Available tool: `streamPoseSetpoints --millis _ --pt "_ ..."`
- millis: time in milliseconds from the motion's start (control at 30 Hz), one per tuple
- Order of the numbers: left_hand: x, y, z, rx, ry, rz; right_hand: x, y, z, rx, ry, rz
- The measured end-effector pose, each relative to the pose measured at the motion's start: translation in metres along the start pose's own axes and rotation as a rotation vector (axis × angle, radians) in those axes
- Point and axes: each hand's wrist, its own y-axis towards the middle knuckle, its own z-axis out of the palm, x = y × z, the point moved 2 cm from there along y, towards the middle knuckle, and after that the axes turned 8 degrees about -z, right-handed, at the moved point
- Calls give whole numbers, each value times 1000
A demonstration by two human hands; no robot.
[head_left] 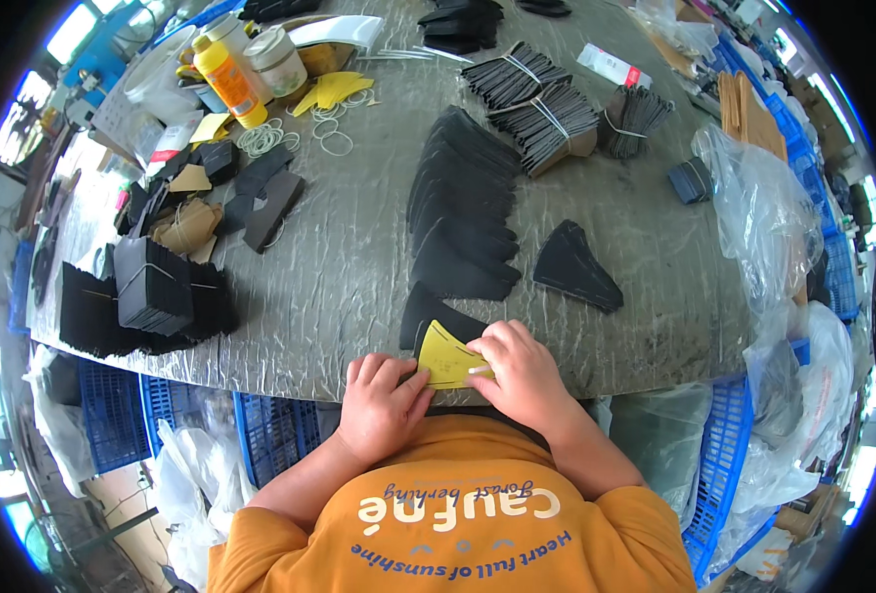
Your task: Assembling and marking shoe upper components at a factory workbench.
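At the table's near edge, a curved yellow template [445, 358] lies over a black cut piece [426, 309], whose upper part shows beyond it. My left hand [384, 400] pinches the template's left edge with thumb and bent fingers. On the other side, my right hand [519, 374] is closed around a thin white marking stick [480, 370], its end resting over the template's lower right. A long fanned row of black cut pieces [465, 212] stretches away in front of my hands. Right of it sits a small separate stack of black pieces [576, 267] with light marks along its edges.
Banded black bundles [153, 287] stand at the left, near brown and black scraps [186, 225]. Farther back are a yellow bottle [228, 81], a white tub [276, 61] and rubber bands [266, 138]. More tied bundles [547, 124] lie far right; clear plastic [759, 212] hangs at the right edge.
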Motion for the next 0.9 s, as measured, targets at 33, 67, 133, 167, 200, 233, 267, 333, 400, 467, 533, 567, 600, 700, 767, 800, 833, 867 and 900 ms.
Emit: streamPoseSetpoints --millis 33,67,133,167,200,233,267,333,400,467,533,567,600,700,767,800,833,867,900 --pt "1 0 0 -2 -4 -5 1 -1 -2 4 1 -2" --pt "1 1 1 -3 -4 -9 1 -1 -3 20 -1 -17" --pt "0 2 1 -15 -63 -16 2 -1 -3 34 -3 -34" --pt "1 2 2 -17 -61 -18 2 -2 -1 23 -31 -53" --pt "2 2 3 -23 -70 1 2 -2 1 12 -58 -72" --pt "2 1 4 -29 -79 21 3 -2 1 13 -56 -74" --pt "2 0 4 -29 -78 18 3 -1 0 14 -63 -78" --pt "3 -1 4 -9 -76 22 3 0 0 15 -69 -82" --pt "3 -2 4 -9 -71 28 2 -1 0 16 -72 -91" --pt "2 -1 4 -6 -66 37 0 -1 0 12 -69 -95" --pt "2 -1 3 4 -55 19 0 -1 0 11 -72 -98" --pt "2 0 1 5 -56 19 -2 -2 1 17 -64 -94" --pt "1 1 -1 14 -27 0 -3 -2 2 23 -55 -89" --pt "1 4 -4 27 9 -41 -2 2 -8 17 40 -93" --pt "1 4 -4 29 16 -61 -10 2 -13 -130 157 -86" --pt "2 4 -3 20 24 -58 -12 3 -17 -279 273 -83" --pt "2 3 -3 11 32 -54 -11 5 -21 -276 274 -81" --pt "3 1 -2 13 31 -57 -7 8 -31 -344 120 -123" --pt "4 1 -2 5 38 -57 -3 9 -38 -412 -36 -165"
